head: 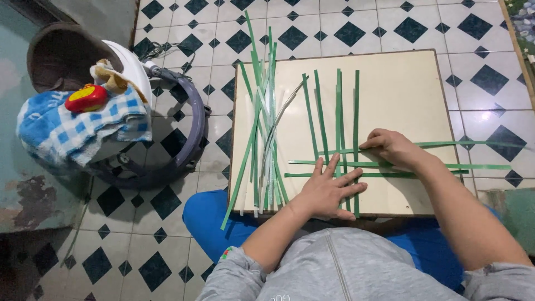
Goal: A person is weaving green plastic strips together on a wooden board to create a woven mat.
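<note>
Left hand flat, fingers spread, pressing crossed green strips on worktop. Right hand fingers curled, seemingly pinching a horizontal strip. Loose strip pile lies left.

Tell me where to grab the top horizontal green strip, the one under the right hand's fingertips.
Pinch the top horizontal green strip at its free right end, coming from the right. That end juts past the board edge over the floor, so fingers likely fit under it; elsewhere it lies flat, crossing the upright strips.
</note>
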